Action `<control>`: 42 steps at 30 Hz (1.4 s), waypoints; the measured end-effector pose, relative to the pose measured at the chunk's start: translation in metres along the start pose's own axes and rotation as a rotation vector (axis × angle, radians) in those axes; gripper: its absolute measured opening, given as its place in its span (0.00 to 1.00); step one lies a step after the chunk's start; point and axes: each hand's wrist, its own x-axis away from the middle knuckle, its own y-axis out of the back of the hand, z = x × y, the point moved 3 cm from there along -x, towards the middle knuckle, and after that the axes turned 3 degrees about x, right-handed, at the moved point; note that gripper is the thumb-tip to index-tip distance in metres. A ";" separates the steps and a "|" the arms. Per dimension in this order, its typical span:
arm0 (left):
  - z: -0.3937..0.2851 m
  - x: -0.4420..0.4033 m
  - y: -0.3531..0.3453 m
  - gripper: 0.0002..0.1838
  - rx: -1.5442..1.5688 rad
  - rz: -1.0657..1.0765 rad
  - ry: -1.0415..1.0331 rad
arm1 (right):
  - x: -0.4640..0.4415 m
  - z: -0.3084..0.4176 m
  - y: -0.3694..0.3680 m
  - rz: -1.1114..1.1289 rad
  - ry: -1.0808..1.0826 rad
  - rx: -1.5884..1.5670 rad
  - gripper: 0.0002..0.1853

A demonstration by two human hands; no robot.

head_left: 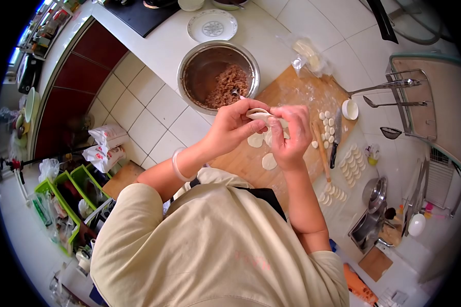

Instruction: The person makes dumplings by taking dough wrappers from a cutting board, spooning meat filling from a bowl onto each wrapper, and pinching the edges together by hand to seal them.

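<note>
Above the wooden board [235, 163], my left hand [235, 125] and my right hand [294, 138] pinch one dumpling [260, 113] between them. Its pale wrapper is folded over, with the edges partly pressed together under my fingers. Below my hands lie round dough wrappers [269, 161], some hidden by my fingers. Just beyond my left hand, a steel bowl [186, 77] holds minced meat filling [228, 84]. Small dough pieces [327, 123], a rolling pin [321, 153] and a knife [335, 146] lie to the right of my right hand.
Rows of finished dumplings [352, 165] lie at the right. A small white bowl [350, 109] and a plastic bag of dough [307, 53] are near the board's far edge. A patterned plate [212, 25] sits behind the steel bowl. Ladles [399, 104] hang at the right.
</note>
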 end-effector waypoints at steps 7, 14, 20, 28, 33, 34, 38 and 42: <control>-0.002 -0.001 -0.008 0.15 0.315 -0.031 0.056 | 0.014 -0.006 0.005 -0.085 -0.125 -0.094 0.04; 0.004 -0.002 -0.014 0.15 0.377 -0.028 0.050 | 0.023 -0.012 0.009 -0.158 -0.131 0.004 0.03; -0.001 -0.003 -0.017 0.14 0.387 -0.069 0.092 | 0.040 -0.019 0.008 -0.208 -0.392 -0.201 0.03; -0.008 -0.008 -0.013 0.28 0.097 -0.031 0.079 | 0.017 -0.014 0.022 -0.012 -0.304 -0.047 0.09; -0.010 -0.013 -0.014 0.36 -0.224 0.042 0.068 | 0.017 -0.018 0.013 0.149 -0.139 -0.007 0.09; -0.015 -0.013 -0.014 0.37 -0.261 0.045 0.087 | 0.018 -0.019 0.013 0.133 -0.140 -0.002 0.09; -0.017 -0.013 -0.013 0.39 -0.341 0.047 0.067 | 0.027 -0.024 0.010 0.077 -0.197 -0.038 0.07; -0.017 -0.013 -0.014 0.40 -0.362 0.043 0.065 | 0.017 -0.015 0.011 0.117 -0.283 -0.048 0.05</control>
